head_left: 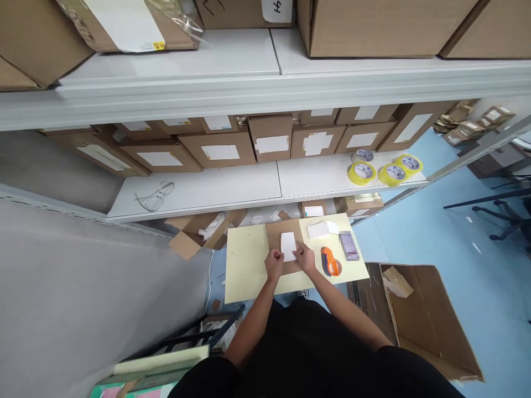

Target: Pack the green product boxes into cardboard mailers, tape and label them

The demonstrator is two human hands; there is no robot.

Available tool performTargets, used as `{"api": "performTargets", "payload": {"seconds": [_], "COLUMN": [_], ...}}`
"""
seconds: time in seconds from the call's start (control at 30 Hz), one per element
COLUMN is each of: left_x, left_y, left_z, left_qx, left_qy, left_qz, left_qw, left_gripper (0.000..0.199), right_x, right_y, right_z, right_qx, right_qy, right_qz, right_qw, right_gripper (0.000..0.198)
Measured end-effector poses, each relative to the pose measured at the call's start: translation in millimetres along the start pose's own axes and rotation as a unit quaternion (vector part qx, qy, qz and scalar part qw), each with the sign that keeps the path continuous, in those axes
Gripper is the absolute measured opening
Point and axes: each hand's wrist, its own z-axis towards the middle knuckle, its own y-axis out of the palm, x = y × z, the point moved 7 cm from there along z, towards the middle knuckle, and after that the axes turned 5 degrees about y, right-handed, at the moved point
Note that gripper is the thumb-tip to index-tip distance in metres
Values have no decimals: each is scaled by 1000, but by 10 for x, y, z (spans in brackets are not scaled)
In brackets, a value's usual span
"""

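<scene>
A small white sheet of paper [287,243] lies over a flat brown cardboard piece [274,234] on a pale yellow tabletop [246,260]. My left hand [274,263] is closed at the sheet's left edge, fingers curled. On the opposite side, my right hand [305,257] pinches the right edge between thumb and fingers. Just right of that hand is an orange tape dispenser [329,261]. Behind it sits a stack of white paper [318,229], with a blurred purple item [349,245] beside it.
A shelf [232,185] ahead bears labelled cardboard boxes [219,150], eyeglasses [155,196] and several tape rolls [363,171]. Overhead, another shelf [166,91] carries bigger boxes. An open carton [193,235] stands behind the table's left side; a large open box [427,315] is on the floor at right.
</scene>
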Motion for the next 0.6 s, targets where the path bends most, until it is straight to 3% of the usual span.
{"api": "performTargets", "payload": {"seconds": [0.13, 0.33, 0.43, 0.5, 0.6], "left_x": [-28, 177, 348, 388, 218], "left_y": [139, 67, 126, 269, 472], "left_z": [-34, -43, -63, -127, -201], "left_qx": [-25, -49, -68, -114, -179], "left_qy": [-10, -27, 83, 164, 157], "left_qz": [133, 354, 364, 352, 364], "left_qw": [991, 933, 925, 914, 900], "left_gripper": [10, 16, 25, 39, 63], "right_x": [177, 250, 309, 380, 551], "right_y": [60, -16, -127, -216, -263], "right_z": [130, 227, 235, 224, 176], "right_qx": [-43, -87, -97, -83, -92], "right_qy": [22, 8, -20, -33, -29], "right_qz": [-104, -261, -264, -244, -204], "right_qw": [993, 961, 959, 966, 974], "right_gripper": [35, 34, 34, 39, 48]}}
